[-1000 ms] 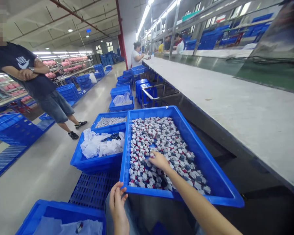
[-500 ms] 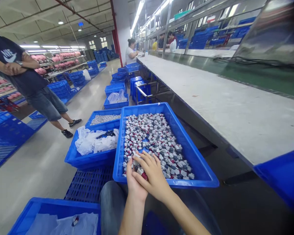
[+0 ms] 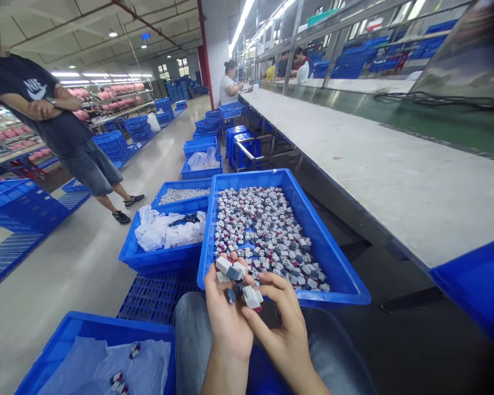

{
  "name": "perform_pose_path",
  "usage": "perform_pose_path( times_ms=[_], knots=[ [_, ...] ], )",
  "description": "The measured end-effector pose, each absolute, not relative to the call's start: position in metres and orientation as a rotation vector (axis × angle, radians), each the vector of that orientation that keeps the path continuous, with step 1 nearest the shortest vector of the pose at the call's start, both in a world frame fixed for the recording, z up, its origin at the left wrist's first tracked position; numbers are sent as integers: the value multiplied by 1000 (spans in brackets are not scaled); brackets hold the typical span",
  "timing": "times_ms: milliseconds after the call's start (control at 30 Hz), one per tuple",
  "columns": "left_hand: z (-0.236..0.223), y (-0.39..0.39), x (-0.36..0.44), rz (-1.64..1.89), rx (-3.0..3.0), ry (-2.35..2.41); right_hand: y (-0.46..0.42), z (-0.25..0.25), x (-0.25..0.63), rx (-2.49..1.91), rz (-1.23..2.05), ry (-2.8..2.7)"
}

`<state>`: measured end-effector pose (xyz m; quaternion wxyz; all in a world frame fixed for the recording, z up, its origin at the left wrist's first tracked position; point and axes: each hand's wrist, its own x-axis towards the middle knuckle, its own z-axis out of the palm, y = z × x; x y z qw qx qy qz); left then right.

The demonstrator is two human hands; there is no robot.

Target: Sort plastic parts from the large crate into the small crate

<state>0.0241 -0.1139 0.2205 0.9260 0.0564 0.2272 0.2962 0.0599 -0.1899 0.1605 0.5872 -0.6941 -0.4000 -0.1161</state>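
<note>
My left hand (image 3: pixel 229 323) is cupped palm up, holding several small plastic parts in white, dark blue-grey and dark red. A white part with dark fingers or prongs (image 3: pixel 227 267) lies across its fingers, and a dark piece (image 3: pixel 230 296) rests on the palm. With bent fingers and thumb, my right hand (image 3: pixel 286 312) holds a white blocky part (image 3: pixel 252 297) at the edge of the left palm. Both hands are over my lap, at the near rim of a large blue tub (image 3: pixel 325 258) of similar loose parts (image 3: pixel 259 219).
Left of the tub stand a blue bin with white bags (image 3: pixel 160 230) and another of small pale pieces (image 3: pixel 185 195). A lined blue bin (image 3: pixel 86 323) at lower left holds a few parts. A long white table (image 3: pixel 354 153) runs along the right. A person (image 3: pixel 66 120) stands at left.
My right hand has uncovered my left palm and now grips a white part, so the held parts show. Both hands sit a little lower, and the camera view has shifted slightly.
</note>
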Motion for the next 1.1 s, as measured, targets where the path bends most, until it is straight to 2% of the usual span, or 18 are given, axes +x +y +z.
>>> perform_pose_path(
  times_ms=[433,733,1100],
  knots=[
    [225,-120,16,624,-18,524,-183,173,55,-1504,6,-691],
    [222,-122,14,692,7,466,-173,181,48,-950,653,-52],
    [222,-123,13,711,-30,457,-174,188,45,-806,788,-9]
  ],
)
